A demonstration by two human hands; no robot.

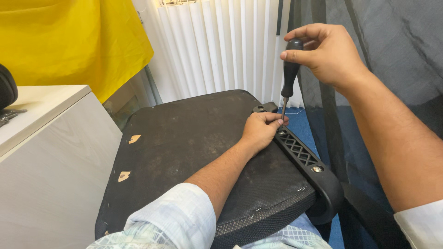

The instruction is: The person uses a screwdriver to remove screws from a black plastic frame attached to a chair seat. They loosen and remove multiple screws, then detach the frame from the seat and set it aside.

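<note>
Office chair seat base (194, 152) lies upside down across my lap, black fabric underside up, dusty, a few tan torn patches near its left edge. Black plastic armrest bracket (302, 154) with a lattice pattern runs along the seat's right edge, one silver bolt head (317, 168) showing near its lower end.

My right hand (330, 53) is closed around the black handle of a screwdriver (290, 76), held upright, fingers wrapped over the top of the grip. Its tip comes down at the upper end of the bracket. My left hand (262, 130) rests on the seat there, fingers pinched shut around the tip, apparently steadying a small screw; the screw itself is too small to make out.

Risk: the tip could slip off the screw head and jab my left fingers, since they sit right at the point. The seat is only balanced on my lap, so pressing down could tilt it.

White cabinet surface (41, 103) to my left, yellow cloth (69, 41) behind it, white vertical blinds (217, 46) ahead, dark mesh chair back (397, 50) on the right, blue floor (302, 127) below.
</note>
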